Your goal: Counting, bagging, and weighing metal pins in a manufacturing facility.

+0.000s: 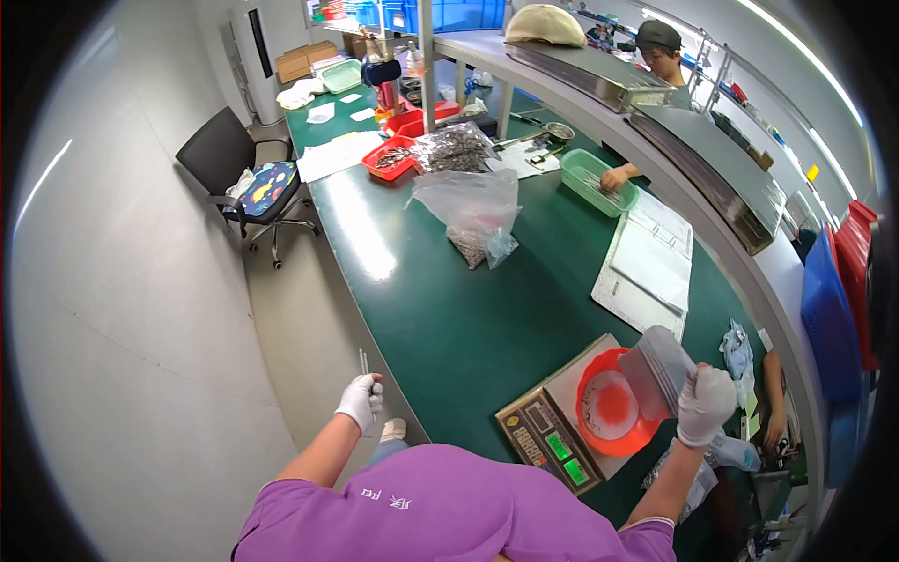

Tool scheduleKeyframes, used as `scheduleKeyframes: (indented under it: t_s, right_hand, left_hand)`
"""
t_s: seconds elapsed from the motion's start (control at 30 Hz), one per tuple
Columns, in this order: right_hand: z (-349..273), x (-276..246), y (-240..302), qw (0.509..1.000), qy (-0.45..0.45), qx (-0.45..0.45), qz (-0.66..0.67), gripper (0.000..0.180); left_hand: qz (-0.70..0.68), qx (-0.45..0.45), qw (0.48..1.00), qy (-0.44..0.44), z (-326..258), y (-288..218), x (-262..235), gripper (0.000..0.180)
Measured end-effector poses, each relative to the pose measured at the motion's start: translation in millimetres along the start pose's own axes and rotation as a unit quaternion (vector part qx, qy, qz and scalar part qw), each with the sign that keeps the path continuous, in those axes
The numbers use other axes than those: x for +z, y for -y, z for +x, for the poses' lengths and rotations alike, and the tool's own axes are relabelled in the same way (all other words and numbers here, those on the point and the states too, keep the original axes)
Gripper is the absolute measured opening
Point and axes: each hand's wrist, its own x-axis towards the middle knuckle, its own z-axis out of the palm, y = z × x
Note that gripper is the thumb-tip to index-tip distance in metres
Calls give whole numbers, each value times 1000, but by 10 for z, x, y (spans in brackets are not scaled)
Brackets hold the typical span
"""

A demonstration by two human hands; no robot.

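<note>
My left hand (360, 401), in a white glove, is closed around slim metal tweezers (364, 360), whose two thin prongs point up, just off the table's left edge. In my gloved right hand (707, 406) is a translucent plastic box (653, 370), gripped by its rim and tilted over a red bowl (646, 438). What the box contains cannot be made out. Small bits lie around the pale bottom of the bowl, which sits on the plate of a digital scale (526, 440) with lit green displays.
Beyond the scale lie an open ring binder (644, 267) and a bag of small parts (473, 229). Another person's hand (615, 178) reaches into a green basket (573, 176). A shelf (599, 94) overhangs the right side; an office chair (248, 178) stands left.
</note>
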Motion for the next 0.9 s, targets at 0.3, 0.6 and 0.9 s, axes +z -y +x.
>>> scheduleKeyframes:
  t_s: [0.3, 0.6, 0.9]
  right_hand:
    - [678, -454, 960, 984, -15, -7, 177, 12]
    - [978, 395, 2925, 926, 77, 42, 366, 14]
    - [1656, 1993, 4508, 870, 62, 213, 440, 20]
  left_hand:
    - [-37, -22, 998, -43, 123, -465, -562, 9]
    - [-130, -24, 991, -11, 476, -1130, -1792, 12]
    - [-277, 77, 948, -138, 452, -1855, -3354, 15]
